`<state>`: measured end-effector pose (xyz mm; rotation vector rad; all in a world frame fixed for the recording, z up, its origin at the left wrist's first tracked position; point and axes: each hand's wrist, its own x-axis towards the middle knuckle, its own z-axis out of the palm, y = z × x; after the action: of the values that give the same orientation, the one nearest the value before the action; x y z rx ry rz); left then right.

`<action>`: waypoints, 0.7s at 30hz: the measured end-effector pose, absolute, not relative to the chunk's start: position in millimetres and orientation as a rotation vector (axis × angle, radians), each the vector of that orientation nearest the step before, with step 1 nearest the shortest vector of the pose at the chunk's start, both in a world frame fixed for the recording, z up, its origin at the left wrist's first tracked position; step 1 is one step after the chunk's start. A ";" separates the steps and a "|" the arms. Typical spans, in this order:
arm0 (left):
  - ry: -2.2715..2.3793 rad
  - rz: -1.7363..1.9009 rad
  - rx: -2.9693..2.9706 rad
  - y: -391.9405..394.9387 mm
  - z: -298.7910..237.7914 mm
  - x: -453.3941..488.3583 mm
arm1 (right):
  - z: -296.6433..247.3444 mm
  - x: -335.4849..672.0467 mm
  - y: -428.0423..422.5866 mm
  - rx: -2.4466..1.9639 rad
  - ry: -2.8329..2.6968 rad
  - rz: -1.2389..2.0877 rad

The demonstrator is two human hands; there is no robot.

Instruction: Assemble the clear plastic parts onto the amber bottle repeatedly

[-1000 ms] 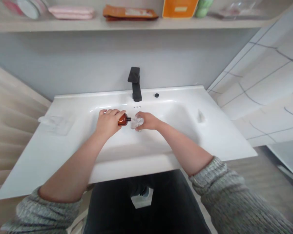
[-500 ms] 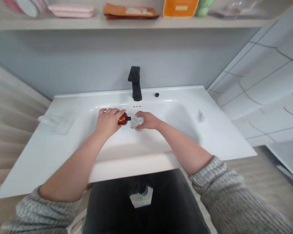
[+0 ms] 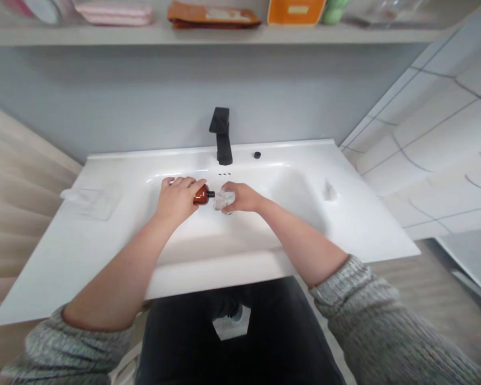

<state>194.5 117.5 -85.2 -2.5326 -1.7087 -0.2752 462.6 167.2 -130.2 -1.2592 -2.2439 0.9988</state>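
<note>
Over the white sink basin, my left hand is wrapped around an amber bottle. The bottle lies on its side in the air, its black neck pointing right. My right hand holds a small clear container, with thumb and fingers on either side of it. The bottle's neck is right at the clear container; whether they touch or liquid is flowing, I cannot tell. Part of the bottle is hidden under my left hand.
A black faucet stands behind my hands, with a small black knob to its right. Clear trays or boxes rest on the left counter. A small clear object sits right of the basin. Overhead runs a shelf with packages.
My hands, the bottle and the clear container hold nearly the same position. Only the camera's view has shifted very slightly.
</note>
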 end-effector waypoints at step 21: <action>-1.707 -0.262 -2.523 115.5 -82.4 196.5 | -126.5 462.5 163.1 -1.219 -2.217 1.029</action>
<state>196.5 115.5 -82.4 -2.5234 -1.7074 -0.2618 462.5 163.1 -126.5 -1.2190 -2.2173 1.0292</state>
